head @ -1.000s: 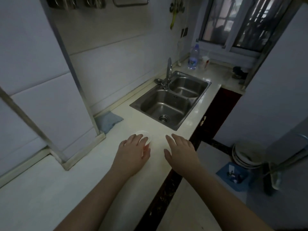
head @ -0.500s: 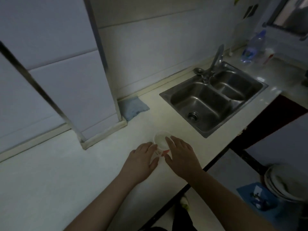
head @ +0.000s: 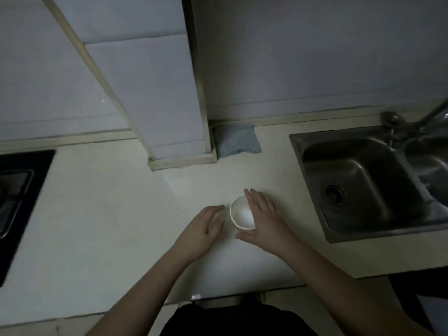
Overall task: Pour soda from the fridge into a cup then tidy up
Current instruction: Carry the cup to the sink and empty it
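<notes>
Currently the small white round paper cup stands upright on the pale cream worktop, between the two sets of fingers. Right hand lies against the cup's right side, fingers straight and reaching past the rim on the far side, thumb stretched out below the cup's base; not a closed grip, more a loose cradle. Whether the palm actually touches the cup wall I cannot tell. Left hand sits just left of the cup, fingers relaxed and flat, a narrow gap to the cup, holding nothing.

Cup looks empty, no soda or bottle in view, so pouring is judged not yet begun.

Risks from here:
- Cup is light and empty; a careless brush from the right fingers when they pull away could tip it or slide it.
- Steel double sink lies to the right beyond the right fingers; a knocked cup could roll that way.
- Worktop front edge is near the wrists, so a drag toward the body could drop the cup.
- Lighting is dim, so misjudging the rim while pouring could spill.

Blue folded cloth lies well beyond the fingertips by the wall.
</notes>
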`<state>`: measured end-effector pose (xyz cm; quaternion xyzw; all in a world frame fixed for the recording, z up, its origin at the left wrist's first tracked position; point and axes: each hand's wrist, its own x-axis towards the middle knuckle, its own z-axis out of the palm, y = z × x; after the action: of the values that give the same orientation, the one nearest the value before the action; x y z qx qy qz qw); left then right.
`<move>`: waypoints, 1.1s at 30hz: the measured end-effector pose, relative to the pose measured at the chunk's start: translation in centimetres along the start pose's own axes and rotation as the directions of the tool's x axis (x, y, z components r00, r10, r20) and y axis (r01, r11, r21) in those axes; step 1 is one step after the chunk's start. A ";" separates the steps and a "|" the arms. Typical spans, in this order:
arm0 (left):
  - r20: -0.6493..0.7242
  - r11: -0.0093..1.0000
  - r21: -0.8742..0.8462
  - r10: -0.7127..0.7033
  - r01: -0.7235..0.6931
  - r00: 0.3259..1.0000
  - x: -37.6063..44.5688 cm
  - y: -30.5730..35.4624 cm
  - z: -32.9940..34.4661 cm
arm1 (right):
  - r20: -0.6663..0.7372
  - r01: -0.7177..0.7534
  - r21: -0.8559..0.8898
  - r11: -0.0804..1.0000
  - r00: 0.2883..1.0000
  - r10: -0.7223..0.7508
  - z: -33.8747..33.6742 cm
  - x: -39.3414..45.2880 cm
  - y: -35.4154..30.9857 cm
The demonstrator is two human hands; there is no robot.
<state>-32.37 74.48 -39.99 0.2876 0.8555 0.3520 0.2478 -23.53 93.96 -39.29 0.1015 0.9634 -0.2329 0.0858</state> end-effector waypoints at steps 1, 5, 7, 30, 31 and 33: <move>-0.012 0.996 -0.064 -0.057 0.056 0.998 -0.1 -0.1 0.6 | 0.005 0.022 0.014 1.000 1.000 -0.022 0.0 0.2 0.5; 0.053 0.783 -0.531 -0.350 0.323 0.935 -0.6 -0.2 3.1 | -0.003 0.088 0.072 0.993 0.996 -0.088 -0.3 0.6 1.8; 0.103 0.611 -0.688 -0.454 0.393 0.885 -0.8 -0.3 4.2 | 0.006 0.101 0.158 0.982 0.995 -0.103 -0.4 1.0 2.2; 0.162 0.175 -0.929 -0.602 0.327 0.782 0.0 0.7 6.8 | -0.050 0.101 0.610 0.786 0.995 -0.089 1.6 1.9 3.5; 0.162 0.174 -0.929 -0.600 0.326 0.783 0.0 0.6 6.8 | -0.055 0.105 0.609 0.786 0.994 -0.090 1.7 1.9 3.5; 0.161 0.174 -0.929 -0.604 0.326 0.781 -0.1 0.6 6.8 | -0.069 0.114 0.610 0.784 0.994 -0.090 1.8 1.8 3.4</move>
<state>-27.83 77.94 -43.80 -0.2286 0.5672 0.7083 0.3528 -24.29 96.43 -42.71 0.0759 0.8412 -0.5351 0.0180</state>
